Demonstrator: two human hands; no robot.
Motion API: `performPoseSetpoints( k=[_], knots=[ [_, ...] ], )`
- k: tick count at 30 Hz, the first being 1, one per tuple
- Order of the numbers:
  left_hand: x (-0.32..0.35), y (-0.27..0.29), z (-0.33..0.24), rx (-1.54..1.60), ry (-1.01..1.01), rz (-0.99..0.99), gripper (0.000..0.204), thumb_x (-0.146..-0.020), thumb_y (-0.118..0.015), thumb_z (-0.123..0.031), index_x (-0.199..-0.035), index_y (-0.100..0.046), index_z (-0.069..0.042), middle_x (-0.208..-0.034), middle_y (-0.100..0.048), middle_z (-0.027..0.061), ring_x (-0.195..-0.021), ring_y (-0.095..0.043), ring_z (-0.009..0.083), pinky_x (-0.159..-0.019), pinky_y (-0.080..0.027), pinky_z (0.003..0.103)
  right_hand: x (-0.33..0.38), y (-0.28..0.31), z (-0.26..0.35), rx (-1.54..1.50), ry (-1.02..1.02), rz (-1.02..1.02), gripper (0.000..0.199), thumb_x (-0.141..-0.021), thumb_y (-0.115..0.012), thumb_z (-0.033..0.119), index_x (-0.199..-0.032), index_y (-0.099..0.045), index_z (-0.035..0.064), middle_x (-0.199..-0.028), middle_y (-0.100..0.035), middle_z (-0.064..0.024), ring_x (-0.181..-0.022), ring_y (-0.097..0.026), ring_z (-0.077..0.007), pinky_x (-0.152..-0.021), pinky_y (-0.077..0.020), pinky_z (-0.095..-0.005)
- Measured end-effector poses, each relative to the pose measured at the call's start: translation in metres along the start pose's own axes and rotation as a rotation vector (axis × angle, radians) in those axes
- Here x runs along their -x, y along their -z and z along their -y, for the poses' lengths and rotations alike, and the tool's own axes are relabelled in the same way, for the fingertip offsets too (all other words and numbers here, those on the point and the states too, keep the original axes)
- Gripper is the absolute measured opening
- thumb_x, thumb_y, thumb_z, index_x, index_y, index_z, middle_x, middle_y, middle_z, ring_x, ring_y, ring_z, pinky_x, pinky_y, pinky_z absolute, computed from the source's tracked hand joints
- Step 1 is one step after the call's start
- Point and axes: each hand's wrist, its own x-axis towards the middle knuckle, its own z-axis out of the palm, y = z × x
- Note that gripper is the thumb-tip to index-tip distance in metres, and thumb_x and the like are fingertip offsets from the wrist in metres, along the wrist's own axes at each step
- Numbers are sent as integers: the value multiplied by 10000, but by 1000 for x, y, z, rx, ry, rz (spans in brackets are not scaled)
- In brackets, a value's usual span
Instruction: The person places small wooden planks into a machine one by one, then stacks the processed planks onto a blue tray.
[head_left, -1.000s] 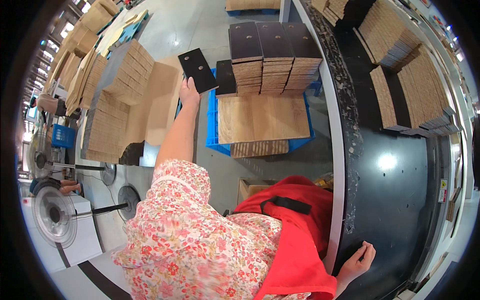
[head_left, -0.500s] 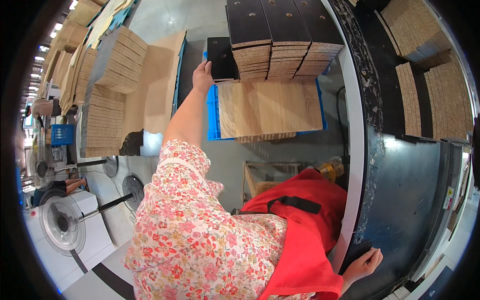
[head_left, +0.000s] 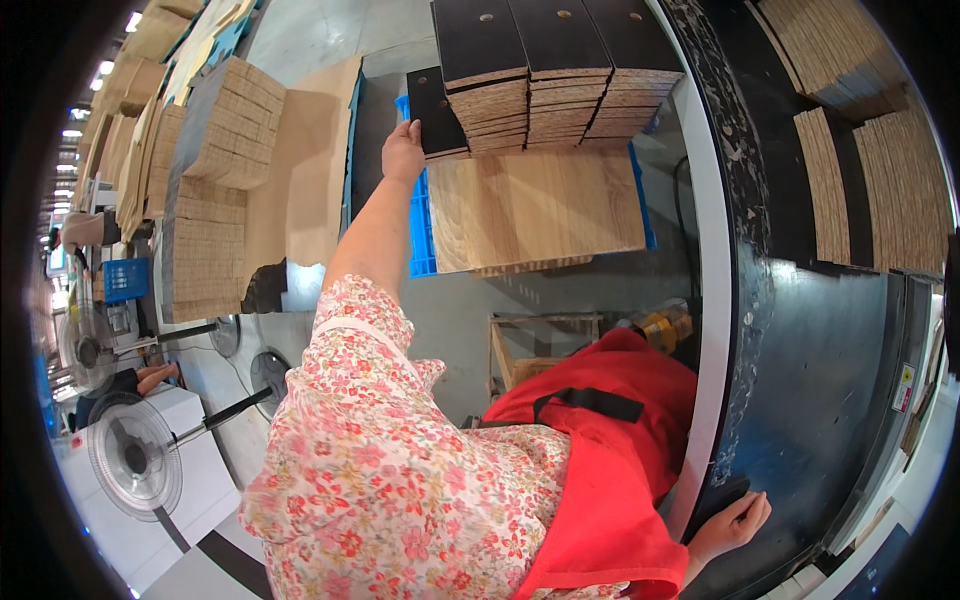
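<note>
Left of tall stacks (head_left: 485, 50), dark panel (head_left: 430, 100) lies flat; left hand (head_left: 403, 153) at its edge, hold unclear. Right hand (head_left: 733, 527) half-curled, contents unclear. Best nudge panel square against nearest stack.

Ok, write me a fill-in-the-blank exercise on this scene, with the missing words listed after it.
1. Of the four black-faced particleboard stacks ahead, the left hand is at the one farthest to the ____.
2. The plastic crate beneath the wood-grain panels is ____ in colour.
3. The short sleeve is printed with ____.
4. The apron is plain ____.

Missing words: left; blue; flowers; red.
</note>
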Motion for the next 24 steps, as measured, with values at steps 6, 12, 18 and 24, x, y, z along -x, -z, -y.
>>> performPoseSetpoints(
  k=[6,12,18,24],
  knots=[
    [2,1,-9,16,-84,-23,311,-1001,-558,-348,-1123,-696,-98,-1025,-695,220,-994,-654,405,-827,-523,460,-1,0,2,-11,3,-1,165,-980,-564,-21,-1076,-620,-143,-950,-592,-174,-824,-593,-267,-679,-495,-345],
    [1,3,-10,-19,-120,-10,284,-986,-577,-311,-1053,-717,-72,-944,-686,248,-932,-653,429,-774,-518,487,2,1,-1,16,-19,10,168,-976,-570,-20,-1084,-623,-137,-985,-609,-184,-852,-611,-288,-718,-513,-346],
    [0,1,-2,-12,-140,-15,307,-976,-588,-326,-1076,-714,-64,-960,-684,253,-936,-649,436,-795,-519,491,1,2,3,19,-30,8,162,-975,-575,-15,-1078,-627,-130,-1001,-616,-184,-857,-618,-289,-728,-520,-344],
    [-1,-7,-1,-117,-18,-34,348,-971,-588,-365,-1106,-714,-70,-1062,-669,247,-1001,-645,426,-859,-521,494,1,3,4,-4,-31,4,158,-977,-575,-9,-1071,-632,-123,-999,-618,-178,-859,-620,-281,-731,-522,-341]
  ],
)
